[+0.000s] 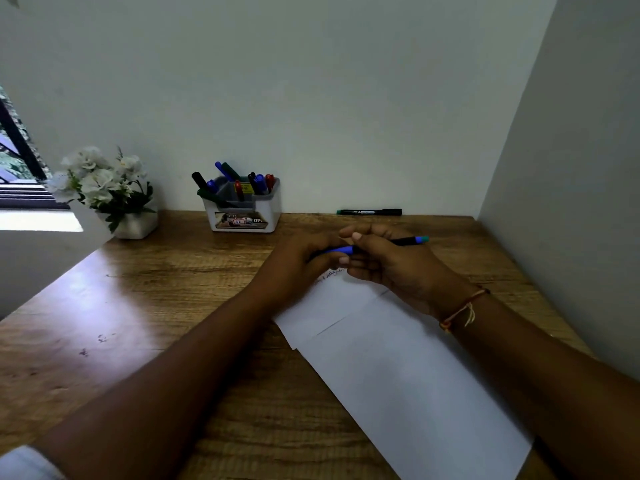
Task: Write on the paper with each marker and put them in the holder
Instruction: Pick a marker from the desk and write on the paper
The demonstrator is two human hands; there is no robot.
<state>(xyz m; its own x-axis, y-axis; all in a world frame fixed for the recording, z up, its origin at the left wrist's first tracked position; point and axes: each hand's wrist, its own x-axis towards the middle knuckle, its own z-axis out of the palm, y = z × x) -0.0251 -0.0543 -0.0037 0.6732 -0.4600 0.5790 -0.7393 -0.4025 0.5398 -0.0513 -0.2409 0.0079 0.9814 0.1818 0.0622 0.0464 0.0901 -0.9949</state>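
**Forearms (180, 368) in, both hands on the blue marker (405, 241)**

It's level just above the far end of the paper (398, 368): left hand (294, 261) curled round the blue cap end, right hand (391, 268) wrapped on the black barrel, thumb on top. Paper lies angled on the desk (138, 323), faint writing at its far edge. Back by the wall, the holder (242, 216) bristles with pens (225, 169), a green marker (369, 212) lies loose to its right, flowers (100, 181) off left
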